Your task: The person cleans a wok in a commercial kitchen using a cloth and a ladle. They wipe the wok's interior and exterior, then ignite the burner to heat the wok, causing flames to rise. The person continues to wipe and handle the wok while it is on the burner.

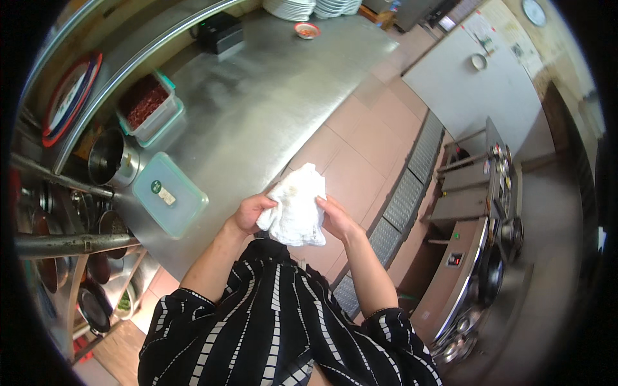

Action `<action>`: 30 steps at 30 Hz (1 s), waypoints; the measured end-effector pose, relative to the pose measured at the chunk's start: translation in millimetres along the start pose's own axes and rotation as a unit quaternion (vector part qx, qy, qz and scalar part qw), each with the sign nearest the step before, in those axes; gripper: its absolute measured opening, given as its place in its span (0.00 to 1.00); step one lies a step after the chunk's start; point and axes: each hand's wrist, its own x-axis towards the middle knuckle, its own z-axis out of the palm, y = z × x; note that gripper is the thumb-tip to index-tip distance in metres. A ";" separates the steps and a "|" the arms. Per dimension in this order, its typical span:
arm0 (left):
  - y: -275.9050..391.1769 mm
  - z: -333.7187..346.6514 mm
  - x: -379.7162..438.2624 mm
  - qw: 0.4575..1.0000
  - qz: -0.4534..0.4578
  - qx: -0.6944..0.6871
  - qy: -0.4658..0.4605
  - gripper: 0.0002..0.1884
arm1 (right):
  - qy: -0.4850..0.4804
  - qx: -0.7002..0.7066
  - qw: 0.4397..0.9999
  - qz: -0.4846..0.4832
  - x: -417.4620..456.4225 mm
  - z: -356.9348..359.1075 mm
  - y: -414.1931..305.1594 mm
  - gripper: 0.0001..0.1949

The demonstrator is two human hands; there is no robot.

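Note:
A folded white cloth (297, 205) with a few brownish stains is held up in front of my body, between both hands. My left hand (252, 213) grips its left edge, thumb on top. On the opposite edge my right hand (340, 219) pinches it, the thumb showing and the other fingers hidden behind. The cloth hangs over the gap between the stainless steel table (241, 106) and the tiled floor (355, 128). Nearest to my left hand on the table lies a translucent plastic lid (186, 205) with a green rim and a label.
A plastic container (147, 108) of dark red food and a metal pot (116, 159) stand at the table's left. A small bowl (307, 31) and stacked plates (289, 7) sit at the far end. To the right run a floor grate (405, 198) and a cooking range (451, 270).

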 end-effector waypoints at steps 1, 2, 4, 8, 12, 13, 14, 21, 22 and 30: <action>13.5 -2.2 -0.8 0.999 0.022 0.040 0.025 0.37 | -0.005 -0.051 0.999 0.001 17.0 7.9 -5.9 0.21; 22.2 -6.1 -5.0 0.996 0.047 0.066 0.046 0.36 | -0.011 -0.101 0.995 0.001 29.4 12.2 -14.1 0.20; 44.8 -20.4 -16.1 0.978 0.052 0.174 0.103 0.35 | 0.017 -0.175 0.984 0.008 54.1 20.8 -34.0 0.17; 61.5 -66.4 -32.7 0.916 0.092 0.306 0.244 0.19 | -0.045 -0.332 0.942 -0.028 115.8 23.1 -83.5 0.14; 97.4 -86.1 -24.4 0.761 0.118 0.516 0.376 0.11 | -0.091 -0.439 0.878 -0.168 189.3 43.3 -140.3 0.12; 109.6 -90.5 -19.8 0.696 0.125 0.576 0.410 0.11 | -0.127 -0.450 0.867 -0.170 205.0 59.6 -159.3 0.11; 125.9 -86.6 -13.2 0.677 0.175 0.570 0.431 0.12 | -0.139 -0.480 0.849 -0.172 212.3 80.4 -180.1 0.11; 213.6 4.6 86.1 0.517 0.398 0.671 0.352 0.33 | -0.421 -0.576 0.575 -0.402 246.6 168.6 -268.6 0.14; 221.2 14.2 102.4 0.543 0.383 0.658 0.353 0.32 | -0.412 -0.592 0.558 -0.411 247.8 174.1 -278.9 0.15; 269.9 57.7 166.2 0.610 0.223 0.633 0.420 0.11 | -0.430 -0.663 0.503 -0.348 301.7 142.1 -367.4 0.17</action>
